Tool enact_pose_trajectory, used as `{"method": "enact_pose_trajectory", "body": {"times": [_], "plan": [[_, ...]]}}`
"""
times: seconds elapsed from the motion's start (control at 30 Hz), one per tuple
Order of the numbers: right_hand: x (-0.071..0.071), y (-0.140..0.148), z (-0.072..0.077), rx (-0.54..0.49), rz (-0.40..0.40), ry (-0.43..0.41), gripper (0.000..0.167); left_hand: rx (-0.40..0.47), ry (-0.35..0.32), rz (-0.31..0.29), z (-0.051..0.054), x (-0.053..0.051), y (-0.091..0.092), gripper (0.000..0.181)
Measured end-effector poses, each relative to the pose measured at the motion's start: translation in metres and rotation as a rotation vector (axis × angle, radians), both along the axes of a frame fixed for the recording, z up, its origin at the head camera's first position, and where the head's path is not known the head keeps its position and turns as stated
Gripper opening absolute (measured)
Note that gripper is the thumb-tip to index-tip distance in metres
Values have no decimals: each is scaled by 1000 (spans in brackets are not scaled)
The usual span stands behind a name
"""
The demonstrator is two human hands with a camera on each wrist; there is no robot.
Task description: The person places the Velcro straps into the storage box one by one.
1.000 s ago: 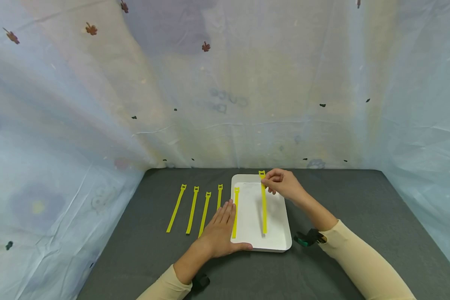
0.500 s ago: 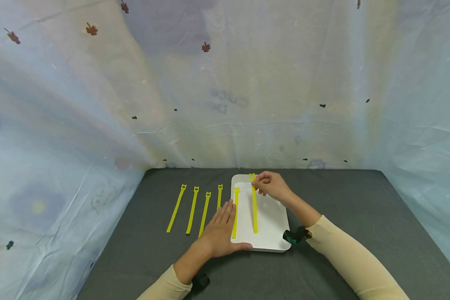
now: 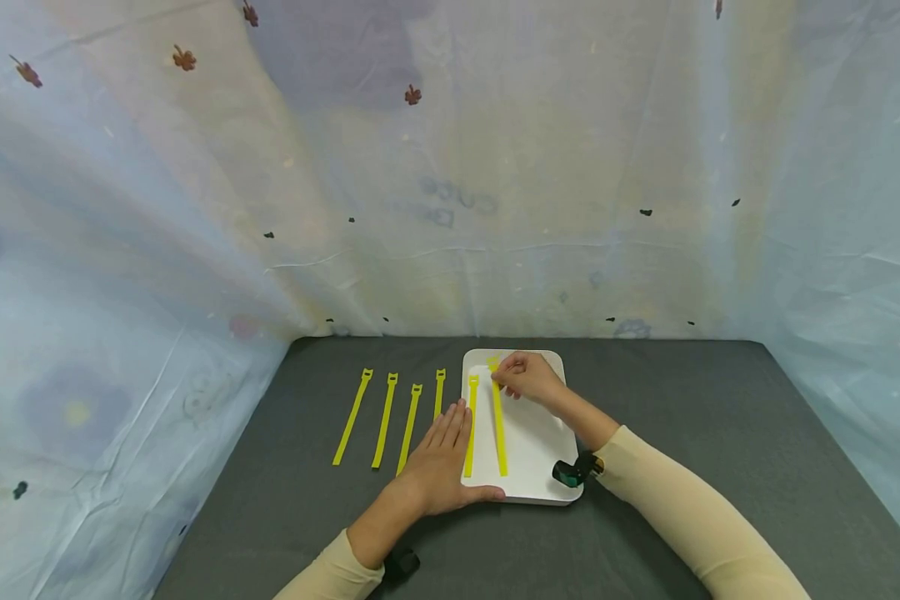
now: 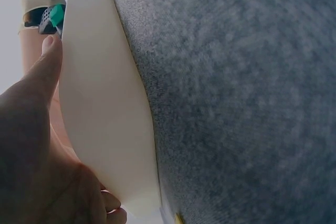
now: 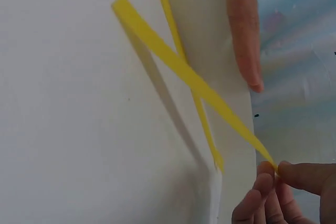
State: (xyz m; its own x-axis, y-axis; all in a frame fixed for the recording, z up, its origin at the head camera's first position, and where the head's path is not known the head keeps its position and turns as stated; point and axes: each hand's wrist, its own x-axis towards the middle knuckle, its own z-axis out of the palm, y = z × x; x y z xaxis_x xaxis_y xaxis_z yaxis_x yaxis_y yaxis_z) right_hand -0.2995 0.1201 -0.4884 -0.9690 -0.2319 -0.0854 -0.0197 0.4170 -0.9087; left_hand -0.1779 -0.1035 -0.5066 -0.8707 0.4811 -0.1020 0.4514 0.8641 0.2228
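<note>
My right hand [image 3: 528,379] pinches a yellow cable strap [image 3: 499,433] near its slotted head, between thumb and fingertips. The strap hangs over the white tray [image 3: 543,446]; in the right wrist view its free end stands apart from its shadow. A second yellow strap [image 3: 471,427] lies inside the tray along the left wall. Straight-fingered, my left hand [image 3: 437,477] rests against the tray's left side, its thumb along the front edge. In the left wrist view the thumb [image 4: 48,59] touches the rim above the tray's outer wall [image 4: 107,103].
Several more yellow straps [image 3: 384,421] lie in a row on the dark grey cloth [image 3: 667,400] left of the tray, some partly covered by the left hand. A patterned pale curtain [image 3: 540,208] hangs behind the table and at both sides.
My right hand has moved left across the tray with the pinched strap, bringing it close to the strap lying inside. The left hand and the tray have stayed put.
</note>
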Motion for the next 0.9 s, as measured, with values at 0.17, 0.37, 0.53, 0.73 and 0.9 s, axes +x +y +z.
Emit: {"method": "enact_pose_trajectory", "body": {"times": [0.17,0.37,0.53,0.73,0.9], "plan": [[-2,-6,-5,6,-6,-32,16,3,-4,1,0,0,0,135],[-5,-9,-11,13,-9,-38,16,2,7,-4,0,0,0,135],[-6,-12,-14,31,-36,-53,16,-9,16,-7,-1,-1,0,136],[-9,-13,-17,62,-60,-70,16,-11,11,-7,0,0,0,135],[-10,-14,-19,76,-58,-62,15,-8,7,-8,0,0,0,136]]}}
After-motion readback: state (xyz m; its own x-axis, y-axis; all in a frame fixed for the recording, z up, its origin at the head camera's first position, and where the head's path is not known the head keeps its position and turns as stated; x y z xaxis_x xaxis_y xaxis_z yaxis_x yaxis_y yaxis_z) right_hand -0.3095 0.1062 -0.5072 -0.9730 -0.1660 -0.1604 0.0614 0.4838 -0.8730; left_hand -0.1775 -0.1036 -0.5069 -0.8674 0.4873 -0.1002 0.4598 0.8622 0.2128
